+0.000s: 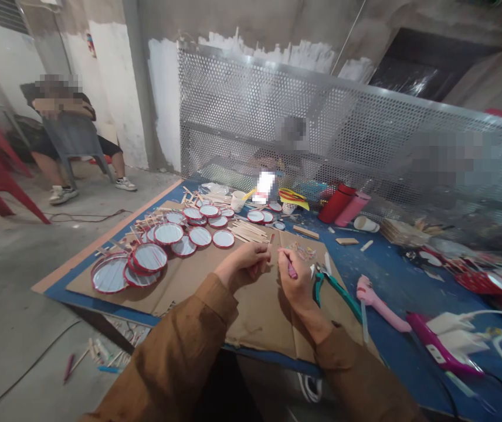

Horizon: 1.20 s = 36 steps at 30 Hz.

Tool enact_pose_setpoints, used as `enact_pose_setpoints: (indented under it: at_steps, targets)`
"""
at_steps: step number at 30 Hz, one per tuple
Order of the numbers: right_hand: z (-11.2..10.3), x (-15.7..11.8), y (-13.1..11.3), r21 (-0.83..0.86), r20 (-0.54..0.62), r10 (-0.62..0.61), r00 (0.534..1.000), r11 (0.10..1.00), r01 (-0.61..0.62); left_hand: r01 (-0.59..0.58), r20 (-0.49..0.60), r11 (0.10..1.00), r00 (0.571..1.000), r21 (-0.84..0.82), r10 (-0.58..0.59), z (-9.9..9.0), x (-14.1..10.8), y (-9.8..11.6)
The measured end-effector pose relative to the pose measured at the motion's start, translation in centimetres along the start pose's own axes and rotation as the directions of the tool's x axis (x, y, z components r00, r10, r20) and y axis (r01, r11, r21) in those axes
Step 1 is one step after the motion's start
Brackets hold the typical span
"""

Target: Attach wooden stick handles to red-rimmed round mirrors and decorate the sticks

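My left hand [250,265] is closed in a pinch over the cardboard, holding a thin wooden stick [271,241] whose top end looks reddish. Close beside it, my right hand [295,280] is wrapped round a purple-pink handled tool [292,269]; its working end is hidden by the fingers. A small gap separates the two hands. Red-rimmed round discs [169,233] with pale faces lie piled to the left. Behind the hands are a bundle of wooden sticks [247,231] and a scatter of small coloured bits [302,251]. Teal-handled pliers [338,288] rest right of my right hand.
A pink glue gun [383,305] and a purple power strip [442,346] with white plugs lie at the right. Red [337,203] and pink bottles [353,210] stand near the perforated metal panel [251,105]. People sit behind it and at left. Cardboard [260,328] covers part of the blue table.
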State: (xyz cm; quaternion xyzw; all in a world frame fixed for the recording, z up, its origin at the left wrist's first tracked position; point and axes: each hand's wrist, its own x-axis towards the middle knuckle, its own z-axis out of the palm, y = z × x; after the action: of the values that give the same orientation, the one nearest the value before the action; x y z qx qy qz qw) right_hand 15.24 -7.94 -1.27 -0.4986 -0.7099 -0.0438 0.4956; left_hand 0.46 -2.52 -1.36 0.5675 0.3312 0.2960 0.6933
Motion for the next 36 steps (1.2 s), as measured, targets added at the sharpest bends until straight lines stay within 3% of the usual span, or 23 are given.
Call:
enact_pose_setpoints:
  at_steps: [6,12,18,36]
  targets:
    - [0.18,0.0,-0.44,0.065,0.071,-0.053,0.996,0.997,0.049,-0.06,-0.001,0.997,0.998,-0.049,0.06,0.09,0.07,-0.28]
    - [-0.11,0.21,-0.15,0.042,-0.01,0.061,0.998,0.997,-0.06,-0.031,0.017,0.99,0.999,0.136,0.029,-0.56,0.56,-0.16]
    - [0.05,0.32,-0.59,0.087,0.039,-0.055,0.998,0.995,0.052,-0.049,0.03,0.996,0.998,0.074,0.047,-0.48,0.58,-0.45]
    - [0.35,0.2,-0.26,0.105,0.134,-0.044,0.99,0.994,0.03,-0.039,0.024,0.991,0.999,0.13,0.036,-0.51,0.56,-0.14]
